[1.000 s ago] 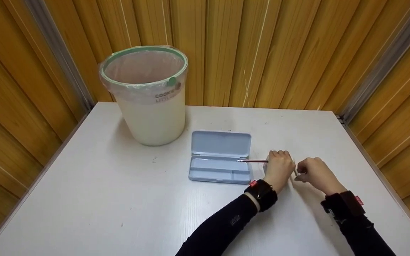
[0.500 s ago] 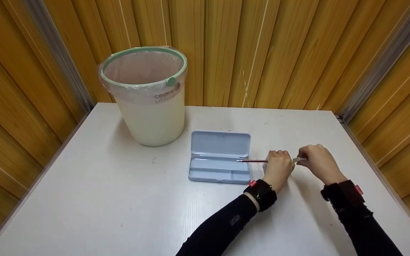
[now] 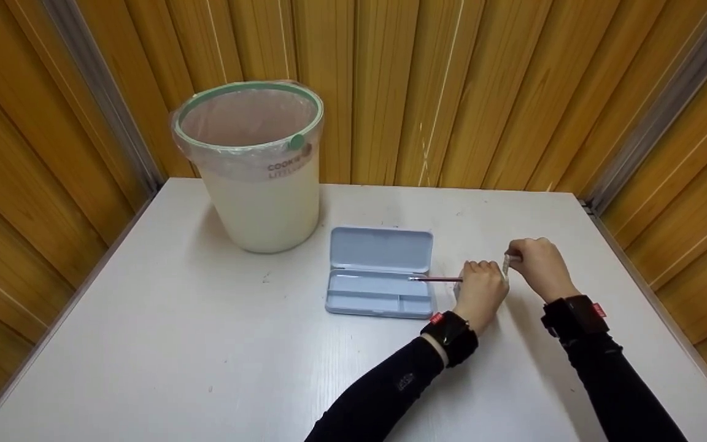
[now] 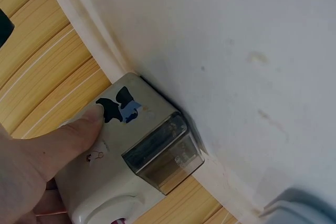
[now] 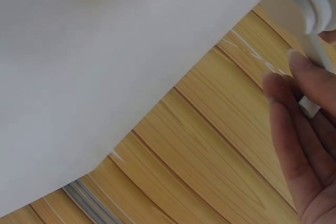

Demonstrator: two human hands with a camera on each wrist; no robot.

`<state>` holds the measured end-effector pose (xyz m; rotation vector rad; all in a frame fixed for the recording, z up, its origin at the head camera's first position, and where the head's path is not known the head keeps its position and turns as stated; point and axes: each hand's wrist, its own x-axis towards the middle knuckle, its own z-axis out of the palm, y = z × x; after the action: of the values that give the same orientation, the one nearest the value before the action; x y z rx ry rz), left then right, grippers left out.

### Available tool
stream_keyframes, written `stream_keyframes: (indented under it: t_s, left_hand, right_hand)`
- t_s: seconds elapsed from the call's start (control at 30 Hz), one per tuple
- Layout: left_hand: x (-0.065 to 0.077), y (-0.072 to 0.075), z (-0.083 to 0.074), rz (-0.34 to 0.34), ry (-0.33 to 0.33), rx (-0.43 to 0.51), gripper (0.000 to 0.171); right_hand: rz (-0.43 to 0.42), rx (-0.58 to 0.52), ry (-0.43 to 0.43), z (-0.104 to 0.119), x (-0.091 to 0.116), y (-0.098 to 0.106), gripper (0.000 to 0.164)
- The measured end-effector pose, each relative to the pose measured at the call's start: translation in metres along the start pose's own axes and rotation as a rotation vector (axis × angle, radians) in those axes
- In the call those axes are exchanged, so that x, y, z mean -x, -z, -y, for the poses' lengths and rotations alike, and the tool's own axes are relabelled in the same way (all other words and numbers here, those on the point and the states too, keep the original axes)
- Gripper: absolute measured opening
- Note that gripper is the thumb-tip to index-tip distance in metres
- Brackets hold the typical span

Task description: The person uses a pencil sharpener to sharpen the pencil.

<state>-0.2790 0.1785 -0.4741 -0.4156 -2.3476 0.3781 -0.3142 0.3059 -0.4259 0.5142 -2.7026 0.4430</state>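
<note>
A white hand-crank pencil sharpener (image 4: 118,156) with dark patches and a see-through shavings drawer (image 4: 173,161) stands on the table, mostly behind my left hand (image 3: 481,291) in the head view. That hand grips its body, thumb on the patched face. A dark red pencil (image 3: 442,279) sticks out of the sharpener to the left, its end over the pencil case. On the opposite side, my right hand (image 3: 540,265) pinches the knob of the white crank (image 5: 315,51), which points upward. The light blue pencil case (image 3: 381,248) lies with its lid open beside the sharpener.
A cream bin (image 3: 261,202) with a green rim and clear liner stands at the back left of the white table (image 3: 255,356). Wood-patterned panels (image 3: 384,92) enclose the table at the back and both sides.
My right hand has swung the crank from pointing down, through pointing right, to upward. My left hand, the pencil and the case keep their places.
</note>
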Motion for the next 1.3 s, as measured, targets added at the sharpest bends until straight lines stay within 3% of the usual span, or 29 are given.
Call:
stream_keyframes:
  t_s: [0.27, 0.7, 0.97, 1.2, 1.3]
  left_hand:
    - [0.0, 0.0, -0.002, 0.027, -0.008, 0.001, 0.024]
    - [0.0, 0.005, -0.001, 0.119, -0.071, 0.039, 0.032]
    - [0.002, 0.004, 0.0, 0.066, -0.046, 0.008, 0.024]
    - [0.0, 0.002, 0.001, 0.017, -0.036, -0.005, 0.024]
    - [0.0, 0.001, 0.002, 0.032, -0.046, -0.005, 0.024]
  right_hand:
    - [0.025, 0.011, 0.014, -0.009, -0.01, -0.015, 0.004]
    - [0.166, 0.029, -0.003, -0.022, -0.009, -0.036, 0.005]
    - [0.255, 0.053, 0.024, -0.024, 0.001, -0.042, 0.02]
    - [0.257, 0.029, 0.034, -0.023, 0.012, -0.044, 0.006]
    - [0.261, -0.024, 0.036, -0.023, 0.015, -0.042, 0.011]
